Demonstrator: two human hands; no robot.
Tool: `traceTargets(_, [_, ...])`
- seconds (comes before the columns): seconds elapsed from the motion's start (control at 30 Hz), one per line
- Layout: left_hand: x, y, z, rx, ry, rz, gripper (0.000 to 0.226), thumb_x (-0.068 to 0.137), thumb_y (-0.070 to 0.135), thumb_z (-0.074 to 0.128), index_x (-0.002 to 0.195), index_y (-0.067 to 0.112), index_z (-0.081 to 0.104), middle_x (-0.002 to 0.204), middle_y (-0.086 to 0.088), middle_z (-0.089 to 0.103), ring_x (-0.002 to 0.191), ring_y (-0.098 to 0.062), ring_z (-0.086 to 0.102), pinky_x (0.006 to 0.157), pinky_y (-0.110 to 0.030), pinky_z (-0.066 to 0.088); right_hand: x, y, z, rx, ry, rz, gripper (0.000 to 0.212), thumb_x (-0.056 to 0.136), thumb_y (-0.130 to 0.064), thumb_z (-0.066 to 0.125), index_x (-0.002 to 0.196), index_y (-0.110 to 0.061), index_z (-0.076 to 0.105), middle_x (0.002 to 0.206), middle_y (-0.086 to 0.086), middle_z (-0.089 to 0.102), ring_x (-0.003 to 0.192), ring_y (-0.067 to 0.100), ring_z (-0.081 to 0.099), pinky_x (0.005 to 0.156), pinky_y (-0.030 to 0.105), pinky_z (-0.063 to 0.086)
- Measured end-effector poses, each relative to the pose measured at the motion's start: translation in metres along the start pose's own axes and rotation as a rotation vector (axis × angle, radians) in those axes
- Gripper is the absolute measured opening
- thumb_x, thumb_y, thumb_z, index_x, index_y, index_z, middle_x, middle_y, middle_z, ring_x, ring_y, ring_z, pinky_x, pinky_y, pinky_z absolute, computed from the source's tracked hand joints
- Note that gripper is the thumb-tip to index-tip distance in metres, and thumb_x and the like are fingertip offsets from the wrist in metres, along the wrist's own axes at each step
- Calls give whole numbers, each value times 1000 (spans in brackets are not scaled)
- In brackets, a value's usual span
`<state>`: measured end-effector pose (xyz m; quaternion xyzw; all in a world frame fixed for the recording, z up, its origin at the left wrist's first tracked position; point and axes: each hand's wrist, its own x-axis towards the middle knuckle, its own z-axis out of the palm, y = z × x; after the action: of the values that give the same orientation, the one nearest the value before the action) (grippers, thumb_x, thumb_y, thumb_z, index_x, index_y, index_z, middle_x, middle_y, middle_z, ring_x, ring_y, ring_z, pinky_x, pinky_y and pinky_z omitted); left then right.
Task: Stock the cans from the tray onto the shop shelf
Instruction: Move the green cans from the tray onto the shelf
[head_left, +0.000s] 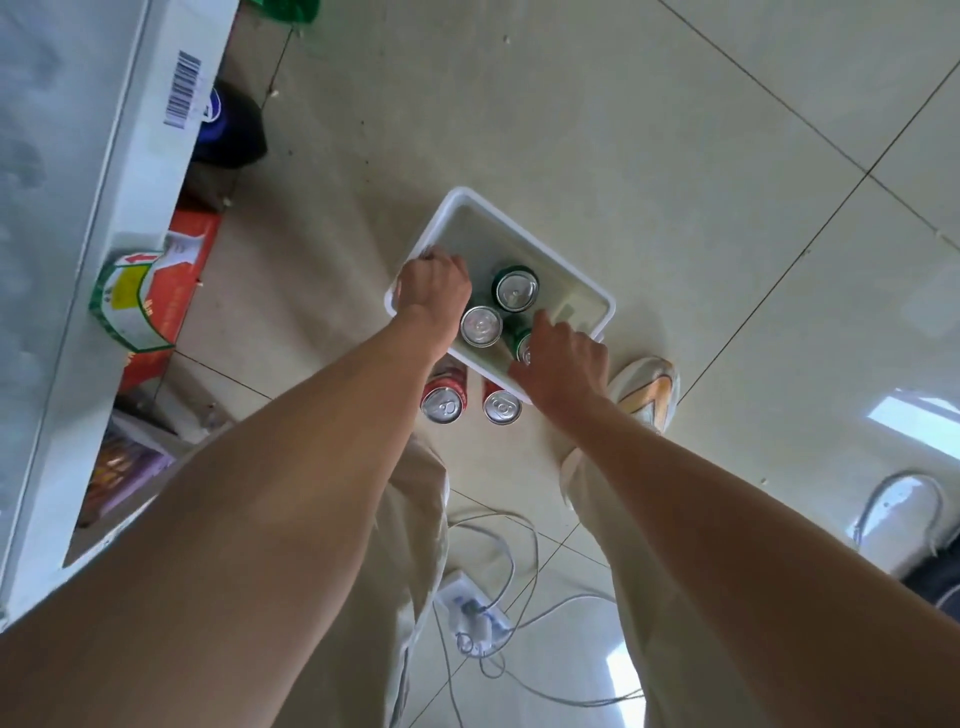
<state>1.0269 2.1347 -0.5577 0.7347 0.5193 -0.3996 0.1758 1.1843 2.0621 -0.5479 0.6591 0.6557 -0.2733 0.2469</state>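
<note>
A white tray (524, 228) sits on the tiled floor below me. In it stand a green can (515, 288), a can with a silver top (481, 326) and a second green can (519, 343), which my right hand half hides. My left hand (434, 286) is closed on the tray's left rim. My right hand (563, 366) grips the tray's near rim beside that can. Two red cans (443, 400) (501, 406) stand on the floor just outside the near rim. The white shop shelf (78, 208) runs along the left edge.
Red and green cartons (176, 291) and packets fill the shelf's lower level at left. A white power strip with tangled cables (470, 613) lies on the floor between my legs. My shoe (647, 389) is beside the tray; another person's shoe (898, 519) is at right.
</note>
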Motion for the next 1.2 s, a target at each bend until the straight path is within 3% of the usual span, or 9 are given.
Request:
traceTargets(0.17, [-10,-5,-5,-91,52,-30,55,81,23,81,126,8,54,119,-13,62,105,-26,67,76,-35,55,-10,8,-9,-14,28,-26,44,76,-43,68,106,-17,50,83,6,66,76,32,69,57,30,31])
traceTargets(0.33, [-49,-20,-42,-280,132,-118,51,83,21,80,124,7,53,117,-13,58,100,-27,67,76,-39,56,-37,12,-49,-53,50,-133,49,74,-49,69,108,-17,52,82,6,67,76,32,69,59,30,32])
traceTargets(0.6, [-160,-48,-148,-584,292,-228,61,72,42,79,118,12,52,111,-10,57,98,-29,62,70,-38,53,-136,-1,-176,-107,24,-286,48,77,-54,64,108,-19,52,88,4,71,87,29,71,63,30,32])
traceTargets(0.77, [-259,-64,-225,-826,398,-329,63,66,33,81,116,10,50,115,-12,51,81,-36,65,60,-35,46,-208,-4,-267,-123,88,-304,56,72,-66,60,106,-21,55,85,3,70,82,28,70,61,30,36])
traceTargets(0.93, [-355,-81,-289,-975,440,-432,62,63,30,83,115,9,55,114,-12,52,90,-34,62,73,-40,55,-266,-3,-347,-141,150,-389,53,68,-65,57,99,-22,56,83,3,68,80,29,70,61,31,33])
traceTargets(1.07, [-432,-99,-327,-1031,400,-500,63,60,37,84,113,12,61,109,-11,57,97,-30,62,79,-34,52,-318,-3,-408,-205,205,-492,44,66,-63,55,88,-25,50,78,-4,66,75,23,70,59,29,32])
traceTargets(1.2, [-511,-126,-360,-1127,413,-537,44,54,37,84,83,8,67,83,-7,65,80,-28,65,56,-27,39,-372,-6,-462,-317,217,-649,42,65,-61,50,84,-24,41,66,-5,52,71,22,68,56,28,30])
